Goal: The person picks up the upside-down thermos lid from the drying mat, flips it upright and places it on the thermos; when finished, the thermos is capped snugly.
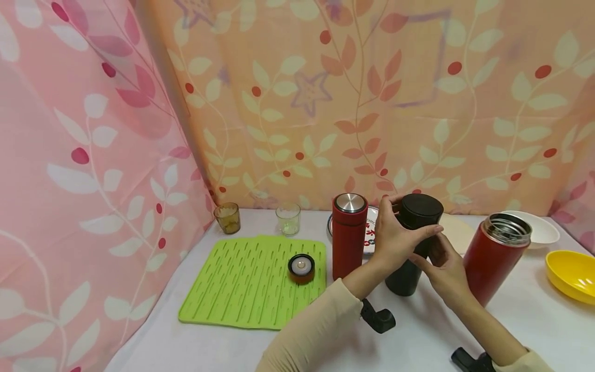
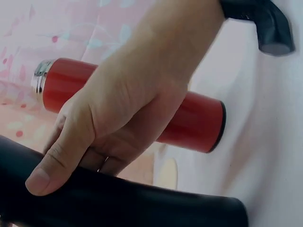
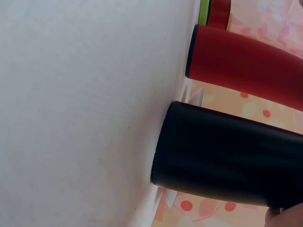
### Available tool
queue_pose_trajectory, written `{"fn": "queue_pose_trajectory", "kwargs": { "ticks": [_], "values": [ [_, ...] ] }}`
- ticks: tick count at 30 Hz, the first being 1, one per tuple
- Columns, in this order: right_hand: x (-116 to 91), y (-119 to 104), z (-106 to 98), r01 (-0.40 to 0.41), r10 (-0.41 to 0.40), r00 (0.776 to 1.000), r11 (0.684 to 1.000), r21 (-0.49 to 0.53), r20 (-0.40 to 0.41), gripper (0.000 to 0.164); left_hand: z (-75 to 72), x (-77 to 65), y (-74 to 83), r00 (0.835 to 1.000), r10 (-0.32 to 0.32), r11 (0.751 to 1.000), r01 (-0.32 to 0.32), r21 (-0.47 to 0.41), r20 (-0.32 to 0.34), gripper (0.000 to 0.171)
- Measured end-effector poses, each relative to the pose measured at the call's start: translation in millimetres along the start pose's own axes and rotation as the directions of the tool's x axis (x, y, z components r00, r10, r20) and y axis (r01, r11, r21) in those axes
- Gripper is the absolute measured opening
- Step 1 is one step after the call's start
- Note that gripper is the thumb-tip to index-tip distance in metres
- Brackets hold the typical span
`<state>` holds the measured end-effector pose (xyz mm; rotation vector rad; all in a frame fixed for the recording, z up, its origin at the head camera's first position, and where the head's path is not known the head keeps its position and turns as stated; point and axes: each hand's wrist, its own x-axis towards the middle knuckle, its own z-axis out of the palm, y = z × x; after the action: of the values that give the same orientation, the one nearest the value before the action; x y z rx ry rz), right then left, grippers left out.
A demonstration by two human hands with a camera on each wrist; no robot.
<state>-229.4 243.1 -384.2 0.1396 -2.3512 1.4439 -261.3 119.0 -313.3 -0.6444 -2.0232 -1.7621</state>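
Observation:
A black thermos point(image 1: 405, 276) with its black lid point(image 1: 422, 204) on stands upright on the white table. My left hand point(image 1: 395, 238) holds it from the left near the lid, thumb across the front and fingers partly hidden behind. Lower down, my right hand point(image 1: 448, 274) grips its right side; in the left wrist view that hand's thumb point(image 2: 49, 170) lies along the thermos. Right of it is a lidless red thermos point(image 1: 495, 261) with a bare steel neck. On the left stands a slimmer red thermos point(image 1: 349, 237) with its silver-topped lid on.
A dark-rimmed lid point(image 1: 301, 269) lies on a green drying mat point(image 1: 241, 289). Two small glasses, one amber point(image 1: 228, 218) and one clear point(image 1: 288, 219), stand behind the mat. A yellow bowl point(image 1: 574, 276) and a white bowl point(image 1: 536, 230) are at right. A patterned plate point(image 1: 370, 232) is partly hidden.

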Motion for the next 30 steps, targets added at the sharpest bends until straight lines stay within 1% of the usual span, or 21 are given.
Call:
{"fn": "queue_pose_trajectory", "kwargs": {
  "ticks": [2,4,8,13,16,19,24,26,30],
  "values": [
    [-1,-1,0,-0.005,0.005,1.0,1.0,-0.006,-0.001,0.078,-1.2,-0.6,-0.6,1.0,-0.005,1.0,0.005,0.011,-0.003,0.069],
    [-1,-1,0,-0.004,0.004,1.0,1.0,-0.014,-0.008,0.079,-3.0,-0.6,-0.8,1.0,0.006,1.0,-0.006,0.014,0.009,0.066],
    [-1,-1,1,0.012,-0.013,1.0,1.0,-0.023,-0.018,0.079,-6.8,0.0,-1.6,0.997,0.059,0.998,-0.06,0.013,0.051,0.063],
    [-2,-2,1,0.037,-0.038,0.999,0.999,-0.027,-0.009,0.078,-12.2,3.3,-2.9,0.987,0.136,0.989,-0.14,0.038,0.087,0.062],
    [-1,-2,1,0.044,-0.044,0.999,0.998,-0.034,-0.012,0.078,-14.4,6.1,-3.1,0.982,0.157,0.985,-0.163,0.056,0.109,0.059],
    [0,-3,1,0.035,-0.036,0.999,0.999,-0.04,-0.016,0.079,-15.3,7.1,-2.8,0.981,0.147,0.986,-0.155,0.056,0.123,0.058],
    [-2,-4,2,0.019,-0.019,1.0,0.999,-0.039,-0.012,0.079,-15.3,5.7,-3.0,0.984,0.123,0.992,-0.127,0.027,0.13,0.059],
    [-2,-3,2,0.026,-0.027,1.0,0.999,-0.04,-0.014,0.079,-15.5,6.1,-3.6,0.982,0.129,0.991,-0.132,0.011,0.138,0.059],
    [-1,-3,1,0.045,-0.047,0.999,0.998,-0.044,-0.028,0.079,-16.1,7.7,-4.8,0.972,0.161,0.987,-0.16,-0.02,0.169,0.059]
  ]
}}
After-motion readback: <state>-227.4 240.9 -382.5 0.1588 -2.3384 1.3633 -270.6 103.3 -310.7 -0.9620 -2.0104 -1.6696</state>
